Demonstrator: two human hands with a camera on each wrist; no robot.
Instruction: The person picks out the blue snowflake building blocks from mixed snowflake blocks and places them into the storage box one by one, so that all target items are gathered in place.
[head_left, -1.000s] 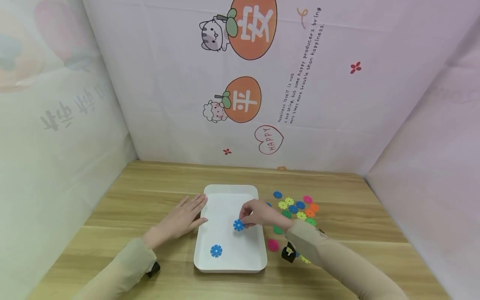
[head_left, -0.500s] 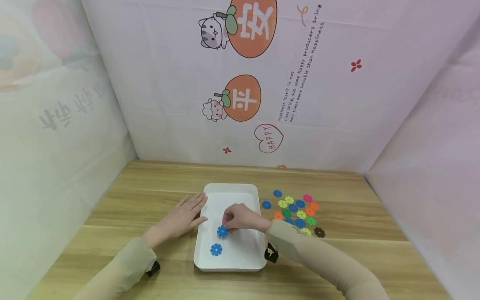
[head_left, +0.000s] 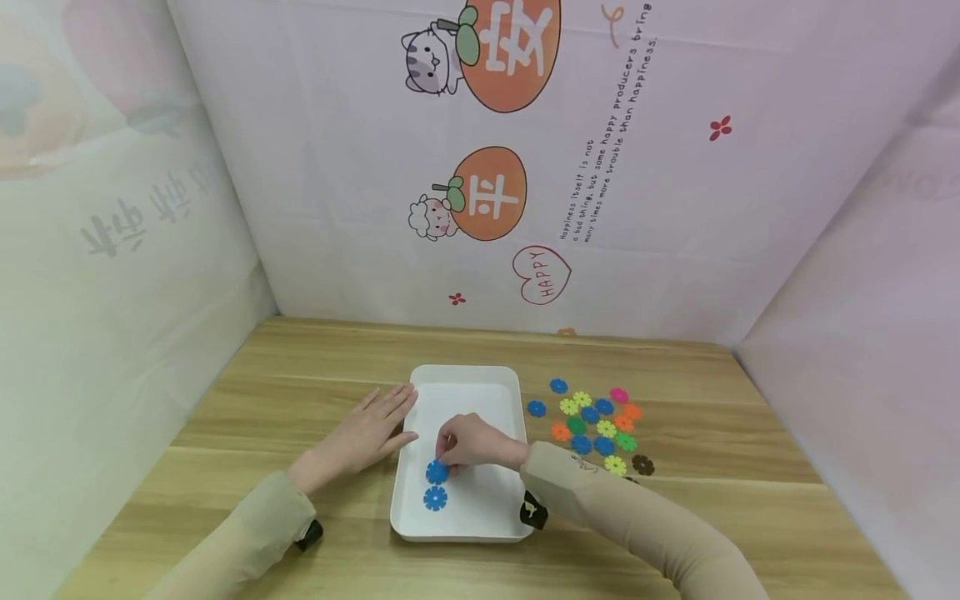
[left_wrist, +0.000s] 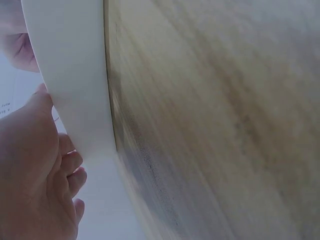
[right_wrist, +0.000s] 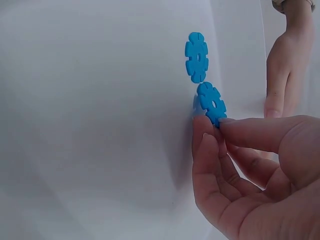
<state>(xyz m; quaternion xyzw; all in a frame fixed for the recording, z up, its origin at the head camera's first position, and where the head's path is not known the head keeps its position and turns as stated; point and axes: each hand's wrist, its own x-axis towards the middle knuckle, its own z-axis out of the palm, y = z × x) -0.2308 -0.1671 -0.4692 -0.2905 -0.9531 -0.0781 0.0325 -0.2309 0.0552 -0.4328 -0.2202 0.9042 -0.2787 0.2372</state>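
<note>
Inside the white tray [head_left: 480, 517], my right hand [head_left: 472, 440] pinches a blue notched disc [head_left: 437, 472] between thumb and fingers. Directly in front of it a second blue disc [head_left: 435, 498] lies flat on the tray floor. In the right wrist view the pinched disc [right_wrist: 212, 102] tilts, its edge right at the rim of the lying disc [right_wrist: 197, 58]. My left hand [head_left: 366, 435] rests on the tray's left rim with straight fingers. The left wrist view shows that hand [left_wrist: 37, 165] against the outside of the tray wall [left_wrist: 70, 65].
To the right of the tray, several notched discs in blue, yellow, green, orange, pink and brown [head_left: 642, 465] lie loose on the wooden table [head_left: 337, 358]. Printed cloth walls [head_left: 360, 250] enclose the table at the back and both sides.
My right hand has carried the pinched blue disc leftward and toward the front of the tray, up to the lying disc. The left hand stays at the rim.
</note>
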